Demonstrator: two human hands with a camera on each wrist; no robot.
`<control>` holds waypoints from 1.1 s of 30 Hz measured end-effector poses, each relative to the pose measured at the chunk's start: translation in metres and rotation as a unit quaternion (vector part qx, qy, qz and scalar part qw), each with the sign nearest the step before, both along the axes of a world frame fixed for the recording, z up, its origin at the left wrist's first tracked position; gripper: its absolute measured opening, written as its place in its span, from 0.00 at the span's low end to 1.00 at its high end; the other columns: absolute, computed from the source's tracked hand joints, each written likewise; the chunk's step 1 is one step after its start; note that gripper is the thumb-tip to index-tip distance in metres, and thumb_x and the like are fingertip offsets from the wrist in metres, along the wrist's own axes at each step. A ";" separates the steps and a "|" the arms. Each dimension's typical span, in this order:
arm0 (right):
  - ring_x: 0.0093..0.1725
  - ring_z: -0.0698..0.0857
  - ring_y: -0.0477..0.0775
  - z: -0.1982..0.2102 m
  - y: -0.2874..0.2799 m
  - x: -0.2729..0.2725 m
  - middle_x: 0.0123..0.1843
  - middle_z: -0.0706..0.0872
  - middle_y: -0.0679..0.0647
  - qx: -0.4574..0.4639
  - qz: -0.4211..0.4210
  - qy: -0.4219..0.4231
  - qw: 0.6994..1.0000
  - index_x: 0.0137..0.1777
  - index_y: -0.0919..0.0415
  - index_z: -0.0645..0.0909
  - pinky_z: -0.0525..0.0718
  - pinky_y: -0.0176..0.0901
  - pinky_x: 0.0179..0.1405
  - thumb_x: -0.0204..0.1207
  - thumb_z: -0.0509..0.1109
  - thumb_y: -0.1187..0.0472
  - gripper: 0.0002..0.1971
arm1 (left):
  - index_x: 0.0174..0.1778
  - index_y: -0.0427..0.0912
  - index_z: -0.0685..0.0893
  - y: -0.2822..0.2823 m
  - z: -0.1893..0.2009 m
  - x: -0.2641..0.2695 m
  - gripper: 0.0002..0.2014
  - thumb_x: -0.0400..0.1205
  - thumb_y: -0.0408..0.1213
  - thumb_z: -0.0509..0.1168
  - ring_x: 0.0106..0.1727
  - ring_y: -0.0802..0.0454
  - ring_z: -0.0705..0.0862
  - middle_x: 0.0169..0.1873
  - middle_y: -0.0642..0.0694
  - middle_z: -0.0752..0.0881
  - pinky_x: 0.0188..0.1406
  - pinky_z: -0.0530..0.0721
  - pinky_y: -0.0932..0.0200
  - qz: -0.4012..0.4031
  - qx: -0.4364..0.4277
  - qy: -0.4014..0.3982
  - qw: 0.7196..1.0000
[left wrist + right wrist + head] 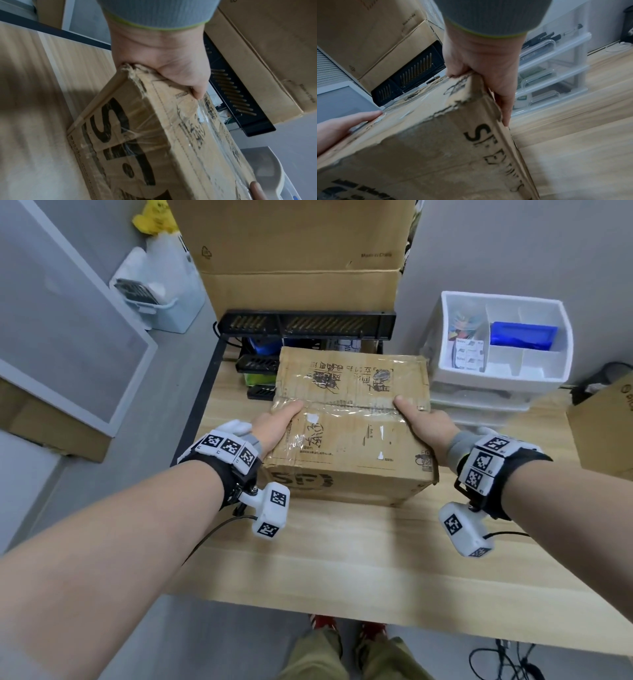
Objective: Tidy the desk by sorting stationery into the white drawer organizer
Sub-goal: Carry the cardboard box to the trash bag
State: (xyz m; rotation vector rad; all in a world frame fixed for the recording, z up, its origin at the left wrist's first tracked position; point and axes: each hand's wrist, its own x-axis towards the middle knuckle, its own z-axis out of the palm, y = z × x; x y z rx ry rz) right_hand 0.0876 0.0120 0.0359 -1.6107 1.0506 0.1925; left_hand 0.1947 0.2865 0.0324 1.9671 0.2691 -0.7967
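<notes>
I am gripping the taped cardboard box (349, 422) with my left hand (274, 426) and right hand (426, 424), clearing desk (342, 559) space. The white drawer organizer (555, 371) is sitting far right.

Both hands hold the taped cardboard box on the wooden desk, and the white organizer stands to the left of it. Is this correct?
Not quite: the white organizer stands to the right of the cardboard box, as the head view shows. Both the left hand and right hand do hold it.
</notes>
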 end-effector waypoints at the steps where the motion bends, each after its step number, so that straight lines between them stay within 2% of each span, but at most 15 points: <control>1: 0.47 0.92 0.59 0.001 -0.001 -0.001 0.51 0.91 0.57 0.010 0.000 -0.003 1.000 0.63 0.59 0.80 0.91 0.57 0.50 0.61 0.78 0.29 0.40 | 0.68 0.44 0.83 0.001 0.000 0.001 0.48 0.59 0.76 0.68 0.54 0.42 0.90 0.54 0.44 0.91 0.63 0.85 0.43 0.000 -0.015 0.014 1.000; 3: 0.46 0.92 0.57 0.005 -0.002 -0.003 0.50 0.92 0.56 0.030 0.011 -0.009 0.999 0.61 0.59 0.80 0.92 0.52 0.43 0.65 0.80 0.34 0.35 | 0.64 0.49 0.86 0.004 -0.004 0.006 0.47 0.55 0.78 0.72 0.52 0.40 0.91 0.50 0.46 0.93 0.61 0.86 0.41 -0.014 -0.037 0.046 0.998; 5: 0.45 0.93 0.57 0.008 -0.005 -0.005 0.50 0.93 0.56 0.049 0.030 -0.013 0.998 0.63 0.60 0.81 0.92 0.52 0.41 0.65 0.81 0.37 0.34 | 0.63 0.51 0.87 0.007 -0.007 0.012 0.48 0.52 0.78 0.73 0.52 0.39 0.92 0.50 0.45 0.93 0.61 0.85 0.39 -0.041 -0.043 0.076 0.995; 8: 0.46 0.94 0.57 0.011 -0.007 -0.008 0.49 0.94 0.56 0.067 0.062 -0.009 0.996 0.64 0.58 0.81 0.92 0.54 0.44 0.63 0.83 0.39 0.34 | 0.64 0.49 0.86 0.013 0.000 0.011 0.45 0.56 0.75 0.74 0.52 0.39 0.92 0.51 0.43 0.93 0.62 0.85 0.38 -0.066 -0.043 0.088 0.993; 12: 0.48 0.94 0.60 0.021 0.001 -0.009 0.50 0.94 0.56 0.071 0.096 0.012 0.993 0.63 0.58 0.81 0.90 0.64 0.53 0.55 0.87 0.38 0.40 | 0.64 0.50 0.87 0.028 0.010 0.007 0.47 0.54 0.76 0.74 0.52 0.39 0.92 0.51 0.43 0.93 0.63 0.85 0.39 -0.072 -0.024 0.091 0.993; 16: 0.50 0.93 0.61 0.038 0.014 -0.001 0.51 0.94 0.58 0.066 0.141 0.027 0.987 0.66 0.60 0.81 0.89 0.65 0.56 0.48 0.89 0.38 0.46 | 0.63 0.47 0.87 0.042 0.053 -0.010 0.34 0.70 0.70 0.69 0.55 0.42 0.91 0.52 0.42 0.92 0.67 0.83 0.43 -0.079 -0.021 0.084 0.993; 18: 0.50 0.93 0.61 0.050 0.024 0.004 0.51 0.94 0.58 0.071 0.171 0.022 0.983 0.66 0.60 0.81 0.89 0.63 0.56 0.50 0.89 0.39 0.45 | 0.59 0.45 0.88 0.052 0.075 -0.021 0.27 0.79 0.64 0.65 0.55 0.42 0.91 0.50 0.42 0.93 0.67 0.83 0.45 -0.077 -0.010 0.069 0.995; 20: 0.50 0.93 0.61 0.066 0.040 0.007 0.50 0.94 0.58 0.068 0.191 0.015 0.979 0.64 0.60 0.82 0.89 0.61 0.56 0.56 0.88 0.42 0.39 | 0.53 0.45 0.89 0.068 0.091 -0.030 0.23 0.80 0.62 0.65 0.51 0.43 0.91 0.46 0.42 0.93 0.65 0.84 0.47 -0.050 0.000 0.050 0.997; 21: 0.50 0.93 0.61 0.073 0.048 0.010 0.50 0.94 0.58 0.066 0.203 0.013 0.977 0.64 0.59 0.82 0.89 0.61 0.57 0.59 0.86 0.43 0.35 | 0.53 0.45 0.89 0.079 0.098 -0.034 0.25 0.77 0.64 0.68 0.50 0.44 0.92 0.45 0.42 0.93 0.64 0.85 0.48 -0.036 0.011 0.038 0.999; 24: 0.51 0.93 0.60 0.085 0.069 0.018 0.50 0.94 0.58 0.055 0.245 0.018 0.968 0.63 0.57 0.82 0.88 0.60 0.60 0.65 0.83 0.43 0.30 | 0.60 0.46 0.87 0.110 0.102 -0.033 0.42 0.58 0.74 0.75 0.50 0.44 0.92 0.47 0.45 0.93 0.63 0.86 0.45 -0.008 0.040 0.031 0.999; 26: 0.48 0.93 0.60 0.093 0.086 0.027 0.50 0.94 0.58 0.041 0.263 0.011 0.964 0.62 0.58 0.81 0.91 0.57 0.50 0.64 0.84 0.44 0.31 | 0.61 0.47 0.87 0.134 0.102 -0.038 0.48 0.50 0.77 0.76 0.50 0.43 0.92 0.47 0.46 0.93 0.63 0.85 0.45 0.027 0.058 0.027 0.998; 28: 0.46 0.93 0.59 0.100 0.107 0.037 0.50 0.93 0.59 0.028 0.288 -0.001 0.957 0.61 0.59 0.81 0.91 0.51 0.42 0.67 0.84 0.47 0.28 | 0.60 0.46 0.88 0.154 0.112 -0.056 0.45 0.54 0.75 0.76 0.50 0.43 0.93 0.47 0.45 0.93 0.61 0.86 0.43 0.065 0.050 0.026 0.996; 33: 0.45 0.94 0.58 0.107 0.192 0.054 0.49 0.93 0.58 0.045 0.397 -0.014 0.917 0.62 0.59 0.82 0.91 0.49 0.39 0.67 0.84 0.50 0.26 | 0.59 0.43 0.87 0.227 0.119 -0.117 0.37 0.64 0.68 0.76 0.48 0.44 0.93 0.46 0.44 0.94 0.58 0.88 0.42 0.190 0.031 0.006 0.981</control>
